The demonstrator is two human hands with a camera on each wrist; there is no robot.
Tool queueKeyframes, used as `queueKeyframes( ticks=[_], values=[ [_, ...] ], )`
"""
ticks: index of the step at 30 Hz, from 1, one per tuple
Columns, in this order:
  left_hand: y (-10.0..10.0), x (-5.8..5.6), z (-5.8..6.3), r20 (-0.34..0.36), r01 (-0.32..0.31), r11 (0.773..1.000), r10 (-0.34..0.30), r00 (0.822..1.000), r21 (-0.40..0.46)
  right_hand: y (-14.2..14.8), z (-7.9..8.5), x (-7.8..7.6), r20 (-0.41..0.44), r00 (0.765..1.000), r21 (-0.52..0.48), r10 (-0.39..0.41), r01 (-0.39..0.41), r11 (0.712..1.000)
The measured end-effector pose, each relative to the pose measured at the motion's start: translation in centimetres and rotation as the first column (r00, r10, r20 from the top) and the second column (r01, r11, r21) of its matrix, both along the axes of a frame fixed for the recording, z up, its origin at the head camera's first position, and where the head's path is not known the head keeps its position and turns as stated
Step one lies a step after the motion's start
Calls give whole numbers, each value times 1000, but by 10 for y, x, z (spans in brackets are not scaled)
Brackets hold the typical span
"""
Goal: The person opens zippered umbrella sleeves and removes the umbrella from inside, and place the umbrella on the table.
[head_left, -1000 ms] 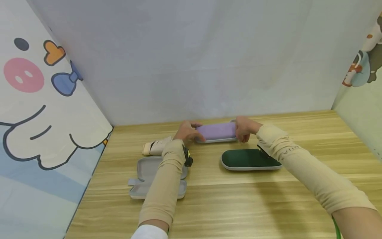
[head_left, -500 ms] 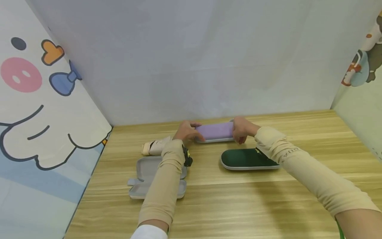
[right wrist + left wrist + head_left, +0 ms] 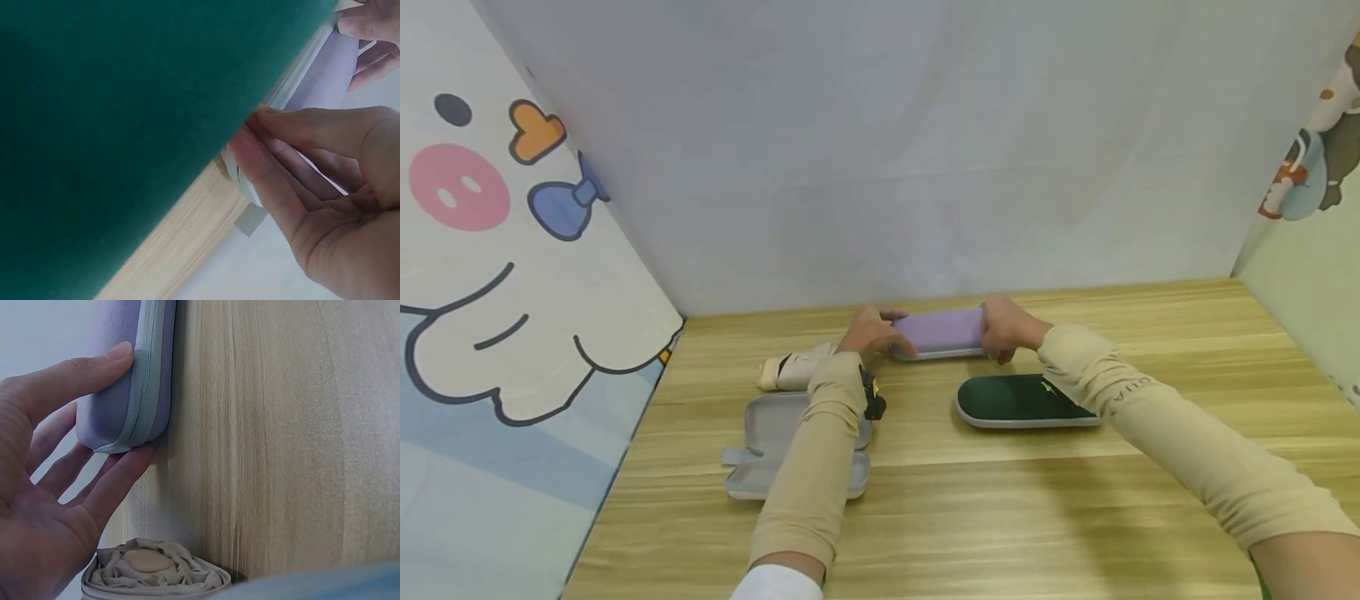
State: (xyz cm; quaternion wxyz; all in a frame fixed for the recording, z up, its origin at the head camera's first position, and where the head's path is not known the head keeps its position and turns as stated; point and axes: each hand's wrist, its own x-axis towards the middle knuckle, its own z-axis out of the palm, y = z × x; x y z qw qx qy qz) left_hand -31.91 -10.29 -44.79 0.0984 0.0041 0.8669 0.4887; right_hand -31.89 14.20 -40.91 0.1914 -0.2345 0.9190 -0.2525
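A purple zippered case (image 3: 942, 331) with a pale zip band lies near the table's back edge. My left hand (image 3: 869, 331) holds its left end, thumb on the near side and fingers round the end, as the left wrist view shows. At the right part of the case, my right hand (image 3: 331, 169) pinches the zipper with thumb and forefinger; the pull itself is hidden by the fingertips. A small grey tab (image 3: 251, 219) sticks out at the case's right end. Closer to me, below the right forearm, lies a dark green case (image 3: 1022, 397) with a pale rim.
An open grey case (image 3: 775, 421) lies under the left forearm, its strap to the left. Behind it is a rolled beige folding umbrella (image 3: 793, 367), close to the left wrist. A pale cloth wall (image 3: 925, 167) rises at the back edge of the wooden table (image 3: 970, 517).
My right hand has slid a little left along the near side of the purple case. The left hand keeps its grip, and the case stays in place.
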Motion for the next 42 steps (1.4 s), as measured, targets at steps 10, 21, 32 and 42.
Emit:
queueKeyframes(
  ticks=[10, 21, 32, 42],
  values=[
    [0, 1, 4, 9, 2, 1000, -2, 1000, -2, -4, 2, 1, -51, 999, 17, 12, -11, 1000],
    [0, 2, 4, 1, 13, 1000, -13, 1000, -9, -11, -1, 2, -72, 997, 17, -6, 7, 1000],
    [-1, 2, -1, -5, 21, 999, -21, 1000, -25, -18, 0, 7, -128, 990, -8, 65, -67, 998],
    [-1, 1, 5, -36, 53, 995, -57, 998, -83, -25, -2, 5, -175, 981, 1, 87, -88, 996]
  ],
)
